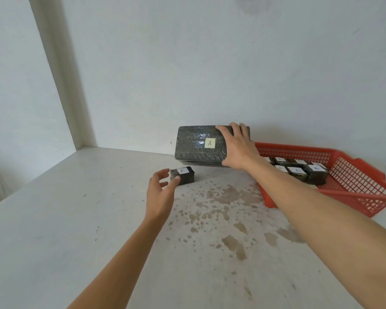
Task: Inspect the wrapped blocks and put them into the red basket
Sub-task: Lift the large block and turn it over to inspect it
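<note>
A large dark wrapped block (pixel 196 146) with a yellow "A" label is tilted up on its edge near the back wall. My right hand (pixel 237 148) grips its right end, thumb on the front face and fingers over the top. A small dark wrapped block (pixel 184 176) with a white "A" label lies on the table in front of it. My left hand (pixel 162 192) hovers just to its left, fingers spread and relaxed, fingertips almost touching it. The red basket (pixel 352 188) sits at the right and holds several small labelled blocks (pixel 299 170).
The white table (pixel 76 219) has brown stains in its middle and right part. A white wall runs close behind the blocks, with a pillar corner at the back left. The table's left edge drops off at the far left.
</note>
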